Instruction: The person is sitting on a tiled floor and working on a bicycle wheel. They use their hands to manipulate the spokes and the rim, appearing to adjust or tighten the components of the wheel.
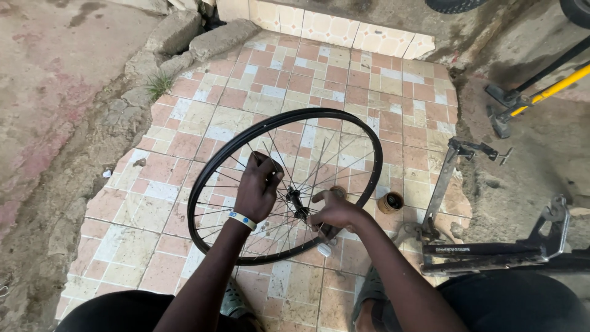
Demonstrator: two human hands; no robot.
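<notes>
On the tiled floor [295, 80], a black spoked bicycle wheel [284, 186] stands tilted, its hub [296, 203] about at the centre, and both hands work inside its rim. The left hand [258, 187] lies just left of the hub with its fingers [268, 165] curled around spokes, while the right hand [335, 211] sits just right of the hub, fingers [318, 198] pinched narrowly at the spokes by it. Right of the wheel stands a small round tin [390, 201], and beyond that a metal bicycle frame [491, 249]; a yellow-handled tool [541, 95] lies well apart.
</notes>
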